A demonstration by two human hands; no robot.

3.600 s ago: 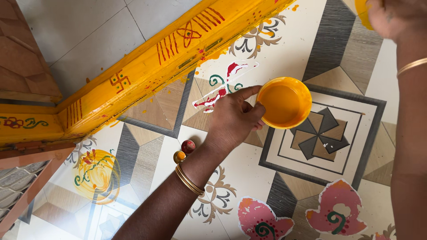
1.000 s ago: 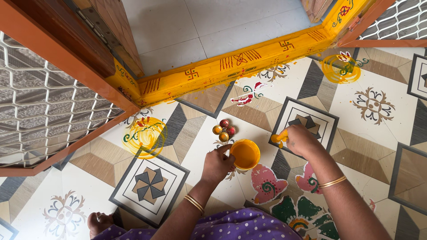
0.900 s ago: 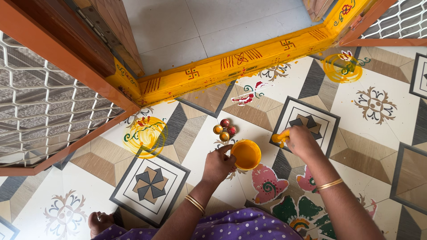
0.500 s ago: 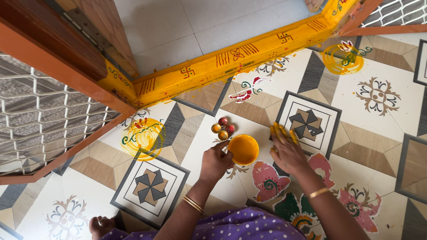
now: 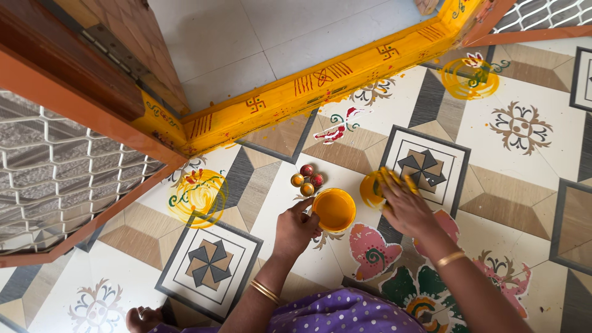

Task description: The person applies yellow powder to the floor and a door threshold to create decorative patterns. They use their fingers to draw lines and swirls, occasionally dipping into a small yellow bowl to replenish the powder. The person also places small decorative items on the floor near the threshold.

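Looking down from the head camera: nearest, a purple dotted garment fills the bottom edge, with a bare foot at the lower left on the patterned tile floor. Left forearm rises from the cloth, two gold bangles at the wrist. Left hand grips the near rim of a small yellow bowl, thumb and fingers closed on the rim; the bowl sits on the floor, full of yellow paint. Right arm comes in from the lower right, one gold bangle at the wrist. Right hand lies flat, fingers spread and coated yellow, pressing on a fresh yellow patch on the tile just right of the bowl; it holds nothing. Painted pink flowers and green leaves lie on the floor beneath and beside the right forearm. Just beyond the bowl, a cluster of four small round pots, two red and two gold, touching one another. Left of them, a yellow painted swirl with green and red marks; a second such swirl far right near the doorway. A red, white and green painted figure lies close to the threshold. Farthest, a yellow threshold with red symbols runs diagonally; plain grey tiles beyond it. A white mesh gate in an orange frame stands open at left.
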